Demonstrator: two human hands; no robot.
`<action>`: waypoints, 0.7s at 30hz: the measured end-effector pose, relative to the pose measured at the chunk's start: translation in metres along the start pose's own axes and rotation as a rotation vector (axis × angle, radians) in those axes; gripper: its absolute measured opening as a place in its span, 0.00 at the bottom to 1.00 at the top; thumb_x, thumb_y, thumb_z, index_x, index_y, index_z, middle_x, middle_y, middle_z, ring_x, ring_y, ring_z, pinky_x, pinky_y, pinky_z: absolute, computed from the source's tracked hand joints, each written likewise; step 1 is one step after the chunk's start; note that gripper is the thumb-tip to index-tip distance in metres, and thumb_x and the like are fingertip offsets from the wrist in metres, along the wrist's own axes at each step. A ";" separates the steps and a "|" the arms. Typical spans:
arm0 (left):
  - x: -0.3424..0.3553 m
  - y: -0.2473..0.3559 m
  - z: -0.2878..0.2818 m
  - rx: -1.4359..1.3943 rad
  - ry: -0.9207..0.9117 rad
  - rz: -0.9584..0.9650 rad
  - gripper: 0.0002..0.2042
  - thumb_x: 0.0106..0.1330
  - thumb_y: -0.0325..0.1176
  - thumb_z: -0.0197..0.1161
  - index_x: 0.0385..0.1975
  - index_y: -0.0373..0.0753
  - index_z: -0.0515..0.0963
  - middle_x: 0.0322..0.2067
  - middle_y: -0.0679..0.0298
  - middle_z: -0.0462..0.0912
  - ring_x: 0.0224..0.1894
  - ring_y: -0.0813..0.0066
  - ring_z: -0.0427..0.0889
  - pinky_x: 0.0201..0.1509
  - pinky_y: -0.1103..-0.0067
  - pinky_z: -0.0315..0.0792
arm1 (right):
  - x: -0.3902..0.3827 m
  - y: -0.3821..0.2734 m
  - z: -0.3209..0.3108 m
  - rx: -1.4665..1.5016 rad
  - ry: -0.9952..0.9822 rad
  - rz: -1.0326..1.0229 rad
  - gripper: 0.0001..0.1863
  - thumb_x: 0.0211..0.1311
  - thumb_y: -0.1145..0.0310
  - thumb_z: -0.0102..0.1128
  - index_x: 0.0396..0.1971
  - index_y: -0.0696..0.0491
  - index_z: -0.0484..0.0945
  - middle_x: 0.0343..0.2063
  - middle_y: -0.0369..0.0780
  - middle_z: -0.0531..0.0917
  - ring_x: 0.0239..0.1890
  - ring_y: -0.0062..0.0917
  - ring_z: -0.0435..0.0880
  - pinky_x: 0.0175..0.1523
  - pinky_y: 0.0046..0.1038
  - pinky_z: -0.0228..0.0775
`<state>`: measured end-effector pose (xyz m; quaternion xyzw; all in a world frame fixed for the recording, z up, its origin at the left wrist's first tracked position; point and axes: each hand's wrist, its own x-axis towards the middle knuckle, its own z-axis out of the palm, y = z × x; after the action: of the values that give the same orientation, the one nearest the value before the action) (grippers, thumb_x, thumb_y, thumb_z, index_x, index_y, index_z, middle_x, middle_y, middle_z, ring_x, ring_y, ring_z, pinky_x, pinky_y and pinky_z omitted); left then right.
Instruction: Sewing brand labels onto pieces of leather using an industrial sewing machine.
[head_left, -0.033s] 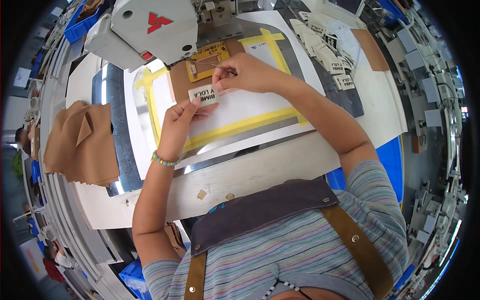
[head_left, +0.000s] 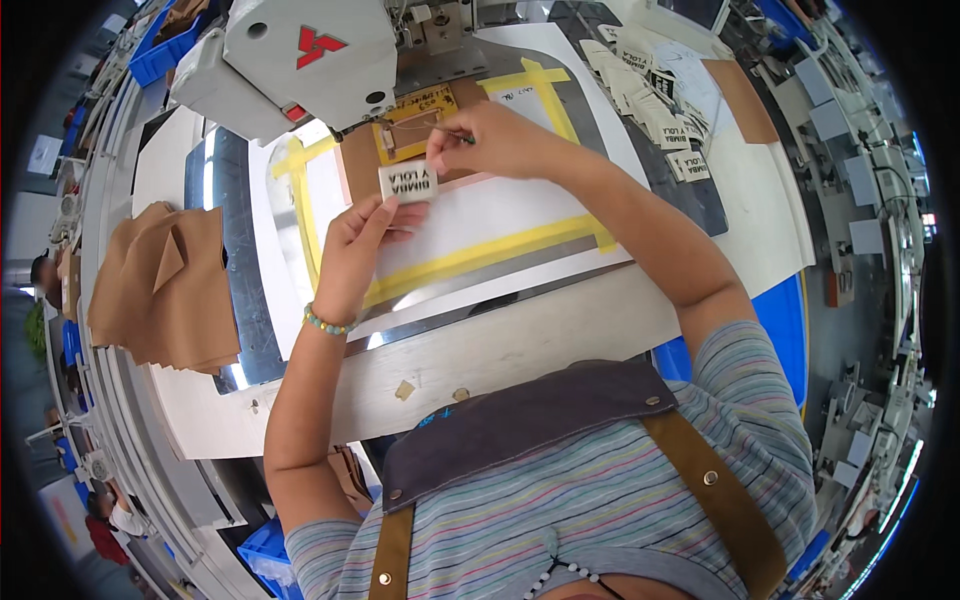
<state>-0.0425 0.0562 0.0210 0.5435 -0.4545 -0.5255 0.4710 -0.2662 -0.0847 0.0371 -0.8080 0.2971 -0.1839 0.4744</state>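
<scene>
My left hand point(head_left: 368, 235) pinches a small white fabric label point(head_left: 408, 184) with dark print, between thumb and fingers. It is held above a white sheet framed by yellow tape. Just to the right and a little farther off, my right hand point(head_left: 500, 140) is closed around thin metal tweezers point(head_left: 425, 125), whose tips point left toward the sewing machine. The label and the right fingertips lie close together; whether they touch I cannot tell. Beyond the hands, a yellow frame point(head_left: 412, 150) lies on a brown piece point(head_left: 362, 170) under the machine head.
A white sewing machine head point(head_left: 300, 60) overhangs the far left of the work area. Brown cut pieces point(head_left: 165, 290) are stacked at the left. A pile of similar labels point(head_left: 650, 100) lies far right, near another brown piece point(head_left: 740, 100). Blue bin point(head_left: 780, 330) at the right.
The label has been turned over in my left hand, its print now facing the other way up. My right fingers have drawn slightly away from its edge.
</scene>
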 end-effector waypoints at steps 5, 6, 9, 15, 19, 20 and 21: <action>0.017 0.009 -0.016 0.742 0.147 0.366 0.16 0.73 0.28 0.64 0.57 0.31 0.81 0.50 0.54 0.88 0.50 0.60 0.87 0.57 0.71 0.80 | 0.056 0.033 -0.033 -0.411 0.017 0.036 0.12 0.63 0.61 0.64 0.35 0.54 0.87 0.36 0.43 0.90 0.41 0.36 0.88 0.49 0.35 0.77; 0.023 0.010 -0.019 0.745 0.149 0.371 0.16 0.73 0.28 0.64 0.57 0.31 0.81 0.50 0.54 0.88 0.50 0.60 0.87 0.57 0.71 0.80 | 0.065 0.034 -0.035 -0.520 -0.022 0.022 0.11 0.64 0.61 0.65 0.35 0.54 0.86 0.35 0.43 0.89 0.40 0.36 0.87 0.49 0.35 0.76; 0.043 0.004 -0.021 1.064 0.053 0.731 0.17 0.70 0.29 0.67 0.56 0.32 0.81 0.56 0.54 0.85 0.60 0.53 0.81 0.65 0.66 0.76 | 0.086 0.031 -0.034 -0.611 -0.028 0.034 0.13 0.64 0.60 0.63 0.34 0.55 0.85 0.36 0.45 0.89 0.42 0.41 0.87 0.50 0.40 0.77; 0.065 -0.011 -0.017 1.205 -0.026 0.815 0.22 0.69 0.33 0.68 0.61 0.33 0.79 0.66 0.56 0.78 0.70 0.49 0.70 0.73 0.63 0.69 | 0.081 0.027 -0.027 -0.656 0.122 -0.007 0.14 0.60 0.61 0.62 0.36 0.55 0.88 0.36 0.48 0.89 0.43 0.47 0.88 0.49 0.45 0.80; 0.067 -0.016 -0.021 1.239 -0.013 0.775 0.23 0.69 0.34 0.69 0.63 0.33 0.78 0.67 0.57 0.78 0.72 0.49 0.69 0.75 0.62 0.67 | 0.045 0.010 -0.019 -0.659 0.143 0.077 0.10 0.62 0.65 0.68 0.39 0.53 0.87 0.39 0.47 0.88 0.43 0.43 0.86 0.50 0.39 0.78; 0.069 -0.016 -0.020 1.230 -0.014 0.788 0.23 0.68 0.34 0.69 0.62 0.33 0.79 0.66 0.57 0.78 0.72 0.49 0.69 0.75 0.61 0.66 | 0.035 0.015 -0.019 -0.697 0.185 -0.086 0.10 0.62 0.67 0.66 0.41 0.53 0.87 0.44 0.45 0.87 0.47 0.41 0.85 0.53 0.37 0.77; 0.070 -0.015 -0.021 1.229 -0.013 0.787 0.23 0.68 0.34 0.69 0.62 0.33 0.79 0.66 0.57 0.78 0.72 0.49 0.69 0.75 0.61 0.66 | 0.029 0.021 -0.018 -0.729 0.222 -0.258 0.11 0.63 0.70 0.64 0.43 0.53 0.87 0.49 0.43 0.86 0.51 0.39 0.84 0.56 0.36 0.77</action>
<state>-0.0192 -0.0105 -0.0035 0.5031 -0.8320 0.0298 0.2320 -0.2615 -0.1235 0.0277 -0.9293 0.2882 -0.2105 0.0945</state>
